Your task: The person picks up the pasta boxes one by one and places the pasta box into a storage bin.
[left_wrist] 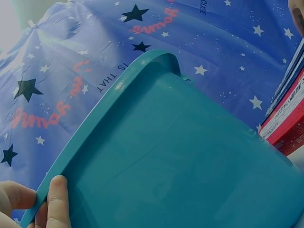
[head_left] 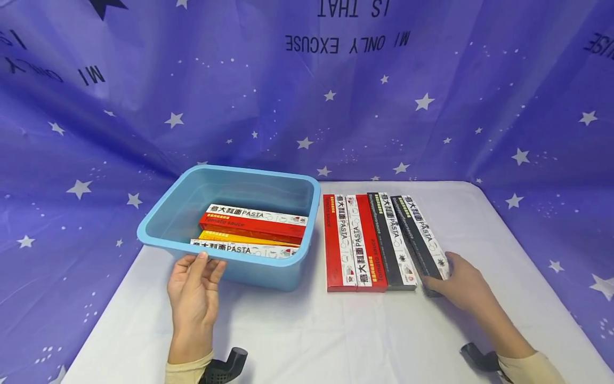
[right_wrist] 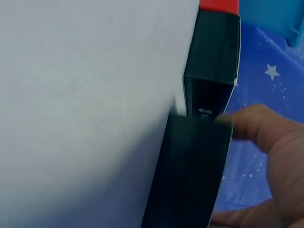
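My left hand [head_left: 194,298] pinches the front rim of a light blue plastic basin [head_left: 268,274], thumb on top and fingers below the lip. In the left wrist view the fingers [left_wrist: 58,202] press against the basin's outer wall. Inside the basin lie pasta boxes: a red one [head_left: 254,228], a yellow one [head_left: 225,236] and a white-faced one [head_left: 244,249] at the front. My right hand [head_left: 462,282] grips the near end of a black pasta box [head_left: 418,242], thumb on one side and fingers on the other. That box lies slanted at the right of the row.
Left of the gripped box, another black pasta box [head_left: 393,245] and two red ones, a left [head_left: 334,245] and a right [head_left: 369,229], lie side by side. A white cloth [head_left: 288,336] covers the table. Behind it hangs a purple star-printed curtain [head_left: 268,106].
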`<action>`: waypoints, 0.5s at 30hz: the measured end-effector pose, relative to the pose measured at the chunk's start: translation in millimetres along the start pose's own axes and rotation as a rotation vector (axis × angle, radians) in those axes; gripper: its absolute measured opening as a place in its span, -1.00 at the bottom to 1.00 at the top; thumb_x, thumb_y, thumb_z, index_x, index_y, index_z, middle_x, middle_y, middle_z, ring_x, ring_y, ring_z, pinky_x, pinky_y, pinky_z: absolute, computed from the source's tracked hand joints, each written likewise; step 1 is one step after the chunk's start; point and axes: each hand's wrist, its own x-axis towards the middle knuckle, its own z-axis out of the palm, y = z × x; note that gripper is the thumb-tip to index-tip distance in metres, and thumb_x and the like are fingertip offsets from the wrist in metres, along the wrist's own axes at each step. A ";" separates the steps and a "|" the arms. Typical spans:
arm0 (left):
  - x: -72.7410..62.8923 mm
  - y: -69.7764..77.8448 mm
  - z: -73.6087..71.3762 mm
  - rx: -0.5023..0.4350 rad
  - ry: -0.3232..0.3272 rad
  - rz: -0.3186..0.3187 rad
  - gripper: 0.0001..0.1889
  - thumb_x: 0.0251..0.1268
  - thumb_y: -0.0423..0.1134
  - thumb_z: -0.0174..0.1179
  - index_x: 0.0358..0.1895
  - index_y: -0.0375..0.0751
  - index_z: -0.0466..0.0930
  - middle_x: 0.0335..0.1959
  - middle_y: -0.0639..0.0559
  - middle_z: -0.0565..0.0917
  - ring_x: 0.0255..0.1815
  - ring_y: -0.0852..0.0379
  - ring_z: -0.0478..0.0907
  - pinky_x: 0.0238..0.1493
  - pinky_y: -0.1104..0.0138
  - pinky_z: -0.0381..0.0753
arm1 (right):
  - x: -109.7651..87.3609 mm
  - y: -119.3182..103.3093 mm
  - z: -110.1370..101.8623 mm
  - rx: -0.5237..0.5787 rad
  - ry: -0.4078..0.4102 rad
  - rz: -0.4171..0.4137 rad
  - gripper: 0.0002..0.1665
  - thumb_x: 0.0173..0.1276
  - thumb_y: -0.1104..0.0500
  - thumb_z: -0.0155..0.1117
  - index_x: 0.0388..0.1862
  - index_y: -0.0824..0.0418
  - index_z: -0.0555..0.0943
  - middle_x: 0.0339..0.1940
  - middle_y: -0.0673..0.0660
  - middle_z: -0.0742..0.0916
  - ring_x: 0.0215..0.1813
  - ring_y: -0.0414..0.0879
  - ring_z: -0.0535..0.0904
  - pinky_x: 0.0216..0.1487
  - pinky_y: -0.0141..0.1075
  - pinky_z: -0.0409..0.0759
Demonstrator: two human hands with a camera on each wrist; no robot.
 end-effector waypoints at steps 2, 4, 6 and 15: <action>2.2 1.1 2.5 0.013 -0.005 0.002 -0.73 0.28 -0.48 0.25 -0.20 -0.35 0.27 -0.30 -0.19 0.57 -0.45 0.07 0.64 -0.27 0.27 0.78 | -3.3 1.2 -1.1 -0.030 0.037 -0.017 0.14 0.01 -0.20 0.50 0.32 0.50 0.24 -0.01 0.43 0.61 -0.08 0.28 0.56 -0.13 0.20 0.59; 3.4 2.1 3.9 0.029 -0.004 0.001 -0.73 0.29 -0.47 0.24 -0.20 -0.33 0.27 -0.30 -0.18 0.56 -0.44 0.08 0.64 -0.27 0.28 0.78 | -8.1 3.7 -1.7 -0.051 0.060 -0.020 0.09 -0.08 -0.14 0.54 0.25 0.50 0.30 -0.13 0.34 0.64 -0.19 0.17 0.57 -0.25 0.11 0.61; 4.0 2.9 4.2 0.044 -0.001 -0.003 -0.74 0.31 -0.47 0.22 -0.20 -0.32 0.26 -0.29 -0.17 0.57 -0.44 0.09 0.64 -0.27 0.29 0.78 | -12.9 8.0 -1.6 -0.064 0.080 -0.015 0.11 -0.12 -0.14 0.57 0.22 0.51 0.32 -0.15 0.33 0.64 -0.21 0.16 0.57 -0.26 0.10 0.61; -2.5 3.7 0.3 0.069 0.056 -0.070 -0.71 0.33 -0.43 0.22 -0.17 -0.28 0.22 -0.34 -0.13 0.58 -0.43 0.11 0.65 -0.20 0.28 0.77 | -34.4 41.6 -6.9 -0.015 0.025 0.094 0.24 -0.09 -0.24 0.56 0.32 0.51 0.22 0.08 0.57 0.52 -0.02 0.35 0.52 -0.08 0.26 0.55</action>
